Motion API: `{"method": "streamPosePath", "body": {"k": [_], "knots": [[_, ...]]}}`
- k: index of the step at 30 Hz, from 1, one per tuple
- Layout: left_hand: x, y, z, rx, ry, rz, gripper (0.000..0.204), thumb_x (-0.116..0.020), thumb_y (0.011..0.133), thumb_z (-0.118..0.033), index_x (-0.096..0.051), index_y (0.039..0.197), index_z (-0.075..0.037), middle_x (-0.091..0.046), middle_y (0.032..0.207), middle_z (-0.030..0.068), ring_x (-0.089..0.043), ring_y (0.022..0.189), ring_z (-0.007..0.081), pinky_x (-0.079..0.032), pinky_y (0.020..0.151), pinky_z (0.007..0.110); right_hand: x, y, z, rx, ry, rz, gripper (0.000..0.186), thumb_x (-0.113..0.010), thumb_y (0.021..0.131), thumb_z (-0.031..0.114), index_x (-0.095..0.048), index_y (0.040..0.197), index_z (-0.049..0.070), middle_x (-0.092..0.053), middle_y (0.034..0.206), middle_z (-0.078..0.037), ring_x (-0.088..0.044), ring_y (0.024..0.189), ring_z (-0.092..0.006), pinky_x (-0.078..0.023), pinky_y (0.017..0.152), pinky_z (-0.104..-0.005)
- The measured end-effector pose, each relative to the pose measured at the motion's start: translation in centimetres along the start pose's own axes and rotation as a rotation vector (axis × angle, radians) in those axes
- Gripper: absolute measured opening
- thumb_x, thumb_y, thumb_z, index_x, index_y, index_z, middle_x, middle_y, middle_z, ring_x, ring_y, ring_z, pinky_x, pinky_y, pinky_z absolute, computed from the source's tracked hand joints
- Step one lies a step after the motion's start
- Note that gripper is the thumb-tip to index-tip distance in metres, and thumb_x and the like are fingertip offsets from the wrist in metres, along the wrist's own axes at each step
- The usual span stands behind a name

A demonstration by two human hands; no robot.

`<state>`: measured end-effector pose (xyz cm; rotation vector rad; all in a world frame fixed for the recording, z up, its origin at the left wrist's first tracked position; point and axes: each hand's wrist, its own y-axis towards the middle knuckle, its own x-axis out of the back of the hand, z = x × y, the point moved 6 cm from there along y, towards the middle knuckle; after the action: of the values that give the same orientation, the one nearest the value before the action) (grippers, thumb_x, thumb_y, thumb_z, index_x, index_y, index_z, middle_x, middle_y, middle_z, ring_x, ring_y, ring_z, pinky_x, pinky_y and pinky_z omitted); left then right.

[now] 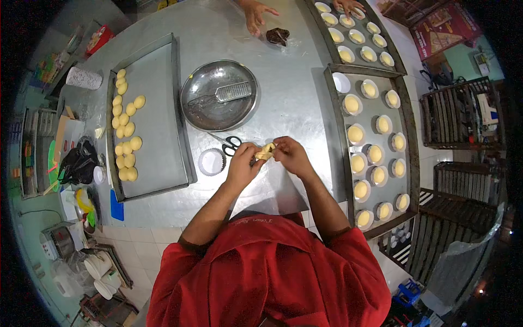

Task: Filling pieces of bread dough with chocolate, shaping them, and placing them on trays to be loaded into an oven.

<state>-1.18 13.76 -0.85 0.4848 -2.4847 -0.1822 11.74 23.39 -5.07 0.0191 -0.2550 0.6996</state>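
Head view shows dough (265,152) slanting lengthwise, upper end toward right hand (292,156).

In a matt cloth shirt (267,267), you hold smooth dough (266,152) over a shiny metal table (302,103), a fluted paper cup (212,162) at left and, farther off, a glossy metal bowl (220,117) bearing a rough metal grater (233,91).

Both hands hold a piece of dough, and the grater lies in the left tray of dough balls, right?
Not quite: the head view shows the grater in the round metal pan, not the left tray. The left hand and right hand do hold the piece of dough.
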Motion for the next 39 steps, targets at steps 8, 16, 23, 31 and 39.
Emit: {"method": "streamPosePath", "body": {"k": [8,16,23,31,39], "knots": [[-0.2,-0.1,0.1,0.027,-0.080,0.090,0.032,-0.070,0.072,-0.002,-0.060,0.103,-0.002,-0.056,0.091,0.0108,-0.060,0.072,0.0227,-0.050,0.059,0.029,1.3,2.4,-1.0,-0.401,0.416,0.204,0.018,-0.064,0.080,0.008,-0.062,0.093,-0.005,-0.064,0.079,-0.009,-0.061,0.067,-0.0145,-0.051,0.062,-0.0247],[-0.5,0.6,-0.4,0.169,-0.069,0.015,0.036,-0.069,0.073,-0.005,-0.060,0.107,-0.001,-0.058,0.086,0.0124,-0.060,0.067,0.0230,-0.050,0.060,0.030,-0.1,0.0,5.5,0.281,-0.253,0.067,0.024,-0.062,0.074,0.000,-0.058,0.098,-0.002,-0.056,0.096,-0.014,-0.059,0.083,-0.0275,-0.050,0.072,-0.0334],[-1.4,0.9,1.6,0.331,-0.179,0.062,0.041,-0.070,0.071,-0.007,-0.059,0.110,0.000,-0.060,0.078,0.0119,-0.060,0.065,0.0200,-0.049,0.060,0.029,-1.7,-2.2,5.8,0.560,-0.595,-0.021,0.030,-0.064,0.071,0.002,-0.057,0.100,-0.002,-0.055,0.103,-0.015,-0.051,0.098,-0.0322,-0.045,0.084,-0.0369],[-0.2,1.4,0.1,0.074,0.030,0.124,0.031,-0.070,0.073,-0.006,-0.062,0.103,-0.002,-0.060,0.090,0.0102,-0.061,0.075,0.0218,-0.049,0.068,0.029,-0.5,-0.9,3.7,0.519,-0.439,-0.098,0.025,-0.065,0.069,-0.001,-0.062,0.094,0.003,-0.059,0.094,-0.010,-0.056,0.090,-0.0277,-0.049,0.075,-0.0347],[0.1,1.7,-0.4,-0.129,0.092,0.032,0.019,-0.069,0.073,-0.006,-0.061,0.090,-0.001,-0.059,0.089,0.0110,-0.060,0.079,0.0272,-0.049,0.070,0.033,0.8,0.5,4.4,0.346,-0.364,-0.025,0.028,-0.069,0.069,0.001,-0.061,0.096,0.003,-0.059,0.087,-0.010,-0.060,0.078,-0.0268,-0.050,0.066,-0.0326]]}}
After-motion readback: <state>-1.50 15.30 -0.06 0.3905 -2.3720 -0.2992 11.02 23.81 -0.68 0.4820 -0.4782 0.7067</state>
